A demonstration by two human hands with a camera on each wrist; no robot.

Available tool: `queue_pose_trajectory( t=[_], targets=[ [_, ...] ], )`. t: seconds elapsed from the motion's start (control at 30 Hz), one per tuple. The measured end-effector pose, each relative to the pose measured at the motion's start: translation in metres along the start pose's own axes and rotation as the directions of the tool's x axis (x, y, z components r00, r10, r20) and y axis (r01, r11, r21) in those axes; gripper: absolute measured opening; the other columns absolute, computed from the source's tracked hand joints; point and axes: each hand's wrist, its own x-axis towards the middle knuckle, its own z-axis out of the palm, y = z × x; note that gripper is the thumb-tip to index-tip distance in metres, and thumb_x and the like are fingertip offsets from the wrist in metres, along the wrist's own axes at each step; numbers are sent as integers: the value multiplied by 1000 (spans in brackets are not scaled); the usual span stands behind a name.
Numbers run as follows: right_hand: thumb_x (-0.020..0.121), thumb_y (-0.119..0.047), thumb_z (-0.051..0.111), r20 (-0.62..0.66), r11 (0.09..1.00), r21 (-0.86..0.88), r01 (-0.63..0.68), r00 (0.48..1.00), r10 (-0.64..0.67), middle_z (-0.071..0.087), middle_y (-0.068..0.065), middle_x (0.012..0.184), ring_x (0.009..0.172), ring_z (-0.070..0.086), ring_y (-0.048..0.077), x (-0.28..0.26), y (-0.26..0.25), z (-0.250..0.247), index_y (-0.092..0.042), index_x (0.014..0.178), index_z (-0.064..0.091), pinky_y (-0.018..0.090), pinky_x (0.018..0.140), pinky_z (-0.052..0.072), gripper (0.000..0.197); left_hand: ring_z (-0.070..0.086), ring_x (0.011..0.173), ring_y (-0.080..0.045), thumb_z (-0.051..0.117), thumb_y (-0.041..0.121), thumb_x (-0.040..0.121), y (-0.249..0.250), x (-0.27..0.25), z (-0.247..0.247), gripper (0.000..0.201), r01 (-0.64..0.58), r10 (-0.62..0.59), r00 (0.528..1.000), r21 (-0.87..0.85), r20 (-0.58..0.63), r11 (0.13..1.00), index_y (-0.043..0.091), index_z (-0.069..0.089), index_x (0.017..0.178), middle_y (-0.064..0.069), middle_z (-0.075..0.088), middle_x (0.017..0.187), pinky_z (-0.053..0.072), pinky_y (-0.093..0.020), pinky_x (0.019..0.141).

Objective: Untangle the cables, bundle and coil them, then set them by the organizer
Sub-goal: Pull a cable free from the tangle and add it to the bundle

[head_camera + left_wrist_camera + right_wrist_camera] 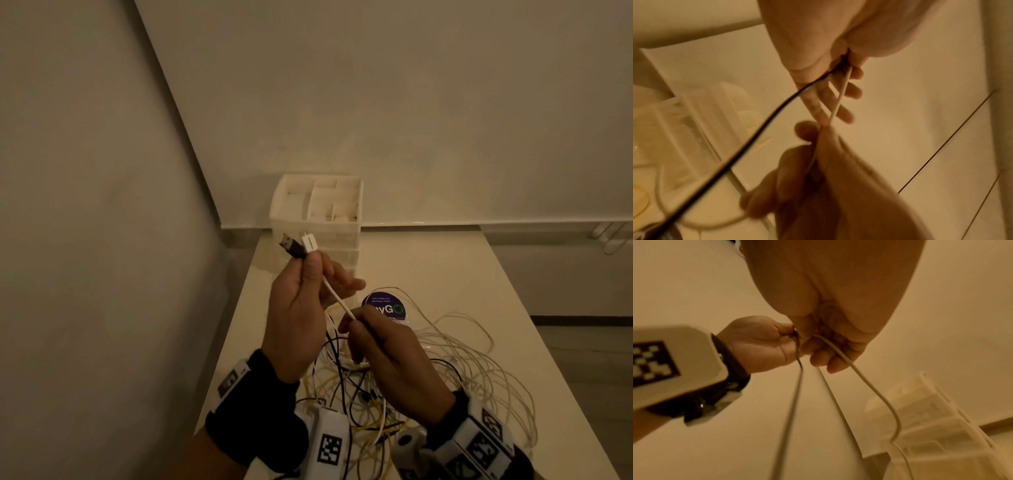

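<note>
A loose tangle of cables [404, 387], white, yellow and black, is lying spread over the near part of the table. Two ends are standing up out of it, side by side: a black cable's metal USB plug [291, 245] and a white cable's flat white plug [310, 244], both pointing up and to the left. The white cable [337, 299] is running taut down to the right. The white compartmented organizer [317, 212] is standing at the far left edge.
</note>
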Motion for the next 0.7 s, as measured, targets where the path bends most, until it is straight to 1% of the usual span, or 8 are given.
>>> queue_pose_trajectory(
  t=[0.07,0.13,0.2,0.3,0.47,0.53,0.6,0.7],
  targets=[
    [100,-34,38,60,1000,6,-3,998,3,57,-2,68,62,54,10,3,9,6,-25,92,57,19,60,41,22,62,58,-26,31,30,102,8,6,-11,32,-14,13,1000,-59,-18,998,10,48,85,0,52,64,57,-51,69],
    [100,-38,36,126,1000,19,-10,992,8,56,0,71,64,52,12,2,18,12,-26,92,56,24,62,42,25,45,45,-16,31,30,102,19,13,-24,31,-59,53,995,-75,-84,995,11,47,82,4,41,59,53,-39,52],
    [98,-38,37,159,1000,25,-14,987,10,55,0,74,67,51,11,0,28,19,-26,94,57,22,63,42,24,30,43,-10,31,29,103,27,19,-38,32,-95,83,984,-72,-160,993,13,44,78,6,34,56,36,-25,42],
    [99,-32,41,166,999,34,-13,986,7,56,-11,80,73,53,7,2,36,32,-24,99,58,14,68,41,19,23,43,-8,30,27,105,32,22,-54,33,-138,119,969,-77,-219,987,14,42,77,7,31,57,22,-20,41],
    [99,-41,37,182,997,-73,-38,982,50,55,-8,74,69,53,9,10,57,52,-26,85,54,25,64,42,27,24,41,-9,31,27,103,53,22,-89,30,-304,289,911,-6,-294,953,16,44,78,8,31,56,23,-17,40],
    [99,-37,38,139,990,-114,-85,985,101,51,-9,66,63,49,5,6,79,52,-26,76,49,23,60,38,28,25,39,-7,35,29,101,54,30,-104,29,-261,249,919,-1,-305,965,17,46,78,11,33,54,24,-16,39],
    [96,-40,40,73,981,-145,-132,987,144,46,-9,61,58,46,4,3,91,47,-19,72,47,24,58,35,33,30,39,-1,45,35,94,42,31,-103,26,-126,153,972,151,-181,980,17,54,79,14,39,49,27,-19,39],
    [91,-51,39,3,985,-101,-136,991,137,49,0,61,59,48,11,12,78,39,-12,71,50,32,58,39,45,39,45,-2,60,40,89,4,10,-78,16,-165,56,981,637,188,753,24,59,86,14,45,49,34,-16,48]
  ],
)
